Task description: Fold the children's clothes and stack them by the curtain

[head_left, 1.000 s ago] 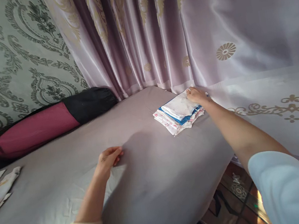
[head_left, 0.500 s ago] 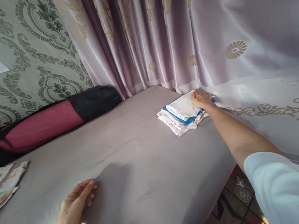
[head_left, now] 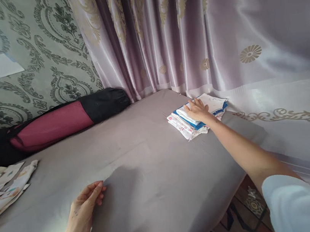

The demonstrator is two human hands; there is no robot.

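A stack of folded clothes point(head_left: 184, 127) lies at the far right of the grey-covered bed point(head_left: 147, 163), with a white folded garment point(head_left: 213, 102) on top and a blue one point(head_left: 197, 126) just beneath. My right hand point(head_left: 198, 110) rests on the white garment, fingers spread and not gripping it. Over the near part of the bed hovers my left hand point(head_left: 88, 202), thumb and fingertips brought together. Nothing shows between those fingertips.
Another pile of patterned folded clothes point(head_left: 6, 186) lies at the left edge. Along the wall runs a long black and maroon bag point(head_left: 55, 126). A lilac curtain point(head_left: 151, 47) hangs behind the bed. Tiled floor point(head_left: 251, 206) shows at the lower right.
My right hand has moved left across the white garment, from its right side to its left part, and its fingers have spread. My left hand keeps the same pose. The view has shifted slightly.
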